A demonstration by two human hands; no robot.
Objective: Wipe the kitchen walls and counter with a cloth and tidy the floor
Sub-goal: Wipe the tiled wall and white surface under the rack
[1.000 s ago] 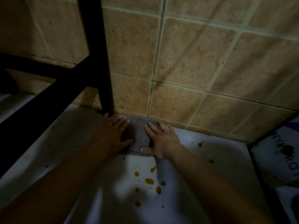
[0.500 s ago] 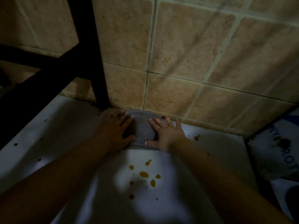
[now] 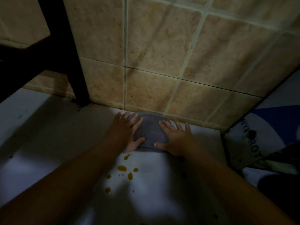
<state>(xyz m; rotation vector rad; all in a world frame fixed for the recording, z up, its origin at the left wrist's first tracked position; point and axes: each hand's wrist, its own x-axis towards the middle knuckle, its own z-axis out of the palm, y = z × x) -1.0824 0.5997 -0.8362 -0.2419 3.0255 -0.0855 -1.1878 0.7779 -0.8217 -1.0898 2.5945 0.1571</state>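
A grey cloth (image 3: 150, 132) lies flat on the white floor (image 3: 48, 135), right against the foot of the tan tiled wall (image 3: 162, 62). My left hand (image 3: 125, 132) presses on the cloth's left side with straight, spread fingers. On the cloth's right side my right hand (image 3: 174, 138) presses flat in the same way. Several orange-brown drops (image 3: 122, 168) stain the floor just in front of the cloth, between my forearms.
A dark furniture leg (image 3: 76, 75) with a crossbar stands on the floor at the left, close to the wall. A white and blue printed bag (image 3: 253, 143) lies at the right, beyond a dark edge. Small dark specks dot the floor.
Both hands have slid the cloth to the right along the base of the wall, away from the dark leg. The view has also shifted closer.
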